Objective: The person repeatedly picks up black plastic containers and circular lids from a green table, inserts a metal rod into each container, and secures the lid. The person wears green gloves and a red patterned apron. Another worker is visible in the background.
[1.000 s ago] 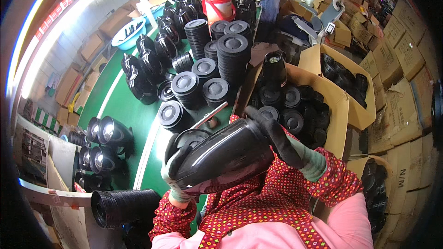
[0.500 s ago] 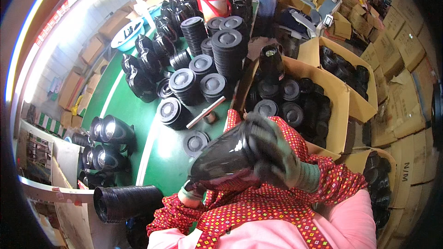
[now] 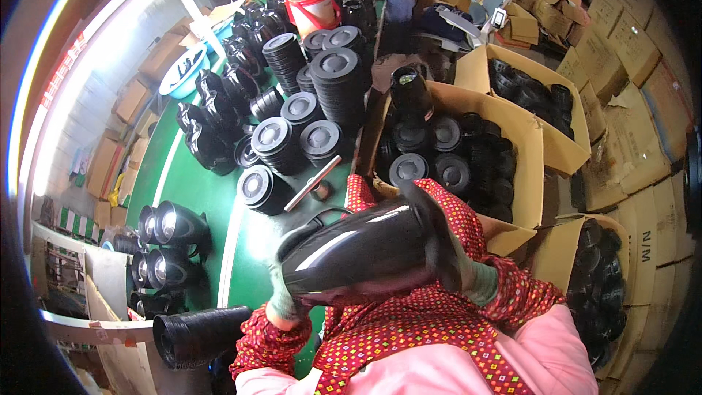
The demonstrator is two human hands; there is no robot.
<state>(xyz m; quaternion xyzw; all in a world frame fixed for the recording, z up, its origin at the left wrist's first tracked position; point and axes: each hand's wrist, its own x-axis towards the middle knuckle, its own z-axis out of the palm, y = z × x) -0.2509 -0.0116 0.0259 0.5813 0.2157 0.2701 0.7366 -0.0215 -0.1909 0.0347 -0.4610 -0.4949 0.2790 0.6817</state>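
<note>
A: What are the fingers doing?

B: The left hand [image 3: 281, 285] curls round one end of a shiny black jug shell [image 3: 362, 252]. The right hand [image 3: 442, 245] is pressed along the other end, its fingers only a little bent. Some fingertips are hidden, so I can't tell how tightly they grip.

A: So where is the shell?

B: It's tipped on its side in the air, between both hands, just in front of the red patterned apron [image 3: 417, 329].

A: Is it heavy?

B: I'd guess not. It looks like hollow, hard plastic, so it should be light and stiff. Squeezing won't squash it much, but a knock might scratch it.

A: Slippery?

B: Probably, because it's so shiny. The gloves [image 3: 481, 283] should help. I'd hold both ends, as these hands do, since the smooth, round middle could roll away.

A: What's farther out?

B: The green bench [image 3: 208, 212] has a flat stick [image 3: 313, 183] and piles of round black lids [image 3: 338, 66] on it. Next to it, a cardboard box [image 3: 535, 175] holds more round black parts [image 3: 453, 171].
</note>
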